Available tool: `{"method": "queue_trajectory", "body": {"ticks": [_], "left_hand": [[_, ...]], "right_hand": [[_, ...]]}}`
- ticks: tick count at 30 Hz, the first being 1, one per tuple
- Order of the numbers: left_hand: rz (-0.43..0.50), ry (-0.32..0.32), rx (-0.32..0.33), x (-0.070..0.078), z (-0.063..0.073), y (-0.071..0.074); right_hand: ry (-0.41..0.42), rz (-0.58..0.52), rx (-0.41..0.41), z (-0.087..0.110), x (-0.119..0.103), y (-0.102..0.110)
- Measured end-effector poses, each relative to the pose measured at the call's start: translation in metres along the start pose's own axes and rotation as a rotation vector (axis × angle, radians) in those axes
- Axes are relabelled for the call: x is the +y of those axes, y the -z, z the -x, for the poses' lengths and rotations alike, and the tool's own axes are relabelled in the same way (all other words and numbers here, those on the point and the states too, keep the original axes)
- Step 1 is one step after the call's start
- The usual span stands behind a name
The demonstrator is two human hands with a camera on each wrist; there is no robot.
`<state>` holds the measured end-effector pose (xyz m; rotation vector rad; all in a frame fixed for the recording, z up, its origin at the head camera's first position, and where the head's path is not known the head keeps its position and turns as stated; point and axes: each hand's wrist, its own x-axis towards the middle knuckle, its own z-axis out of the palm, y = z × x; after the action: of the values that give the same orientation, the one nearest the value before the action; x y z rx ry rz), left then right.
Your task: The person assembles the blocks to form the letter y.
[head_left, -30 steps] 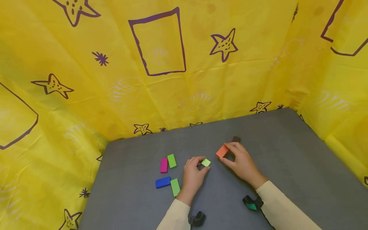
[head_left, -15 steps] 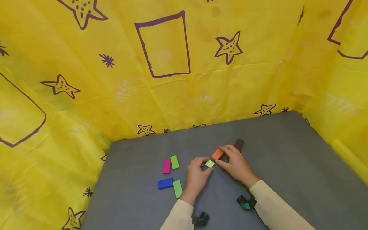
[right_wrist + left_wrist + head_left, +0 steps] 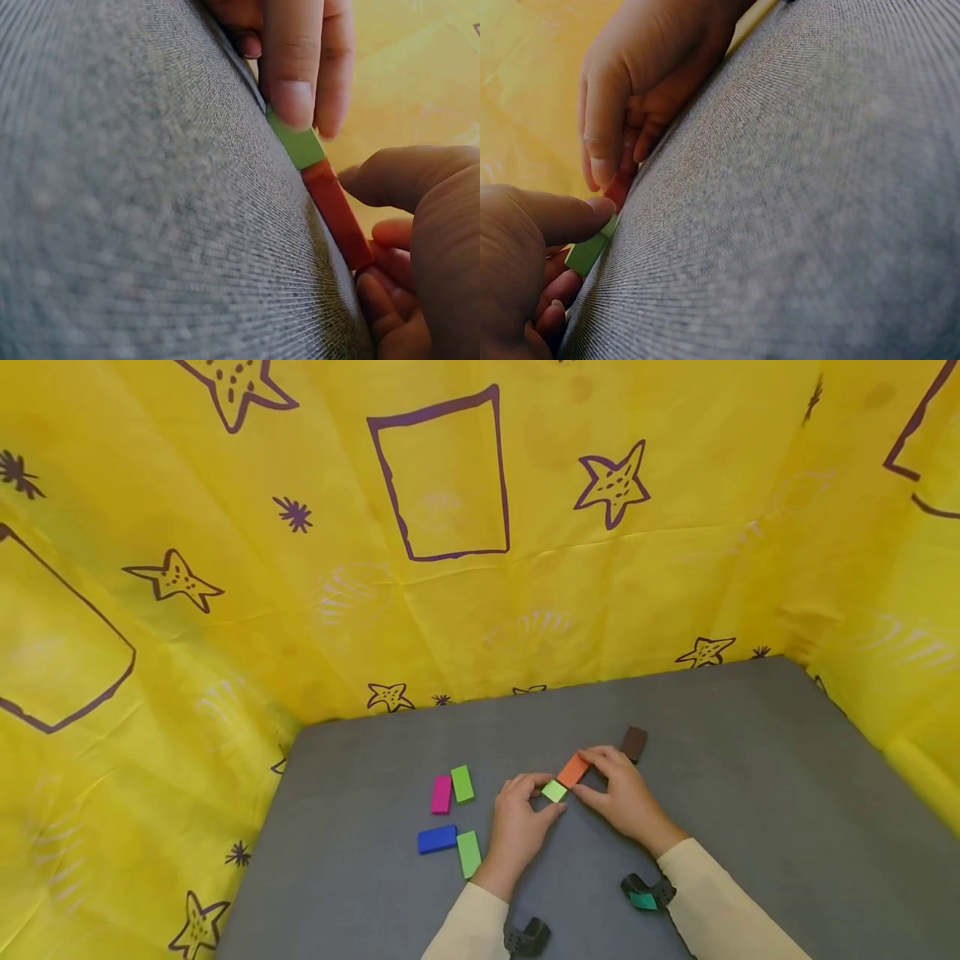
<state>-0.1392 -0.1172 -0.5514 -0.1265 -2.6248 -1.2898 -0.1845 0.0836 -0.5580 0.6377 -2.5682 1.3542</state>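
My left hand pinches a light green block between thumb and fingers on the grey table. Just to its right, my right hand holds an orange block by thumb and fingertips. The two blocks meet end to end; in the right wrist view the green block touches the end of the orange block. From the left wrist view, the green block shows under the left thumb, with the orange one largely hidden behind fingers. A dark brown block lies just beyond the right hand.
Left of the hands, a magenta block lies beside a green block. Nearer, a blue block touches another green block. A yellow patterned cloth borders the grey table at the back and sides.
My right hand has brought the orange block leftward until it meets the green block in my left hand. More of the brown block shows now. The head view has shifted slightly.
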Motion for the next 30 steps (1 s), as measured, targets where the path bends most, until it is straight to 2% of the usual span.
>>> {"method": "queue_trajectory", "body": {"ticks": [4,12,22,30], "left_hand": [[0.006,-0.01,-0.008,0.0006,-0.0004,0.0002],[-0.009,-0.061,0.02,-0.0009,0.0,-0.0013],[-0.025,-0.009,-0.011,0.0018,0.0004,-0.0007],[-0.021,-0.035,0.004,0.0008,0.0007,-0.0019]], "right_hand": [[-0.004,-0.017,-0.013,0.0008,0.0018,0.0027],[-0.001,-0.01,-0.013,0.001,0.0001,0.0031],[-0.011,-0.001,-0.011,0.0013,-0.0012,0.0033],[-0.005,0.002,-0.008,0.0013,0.0014,0.0021]]}}
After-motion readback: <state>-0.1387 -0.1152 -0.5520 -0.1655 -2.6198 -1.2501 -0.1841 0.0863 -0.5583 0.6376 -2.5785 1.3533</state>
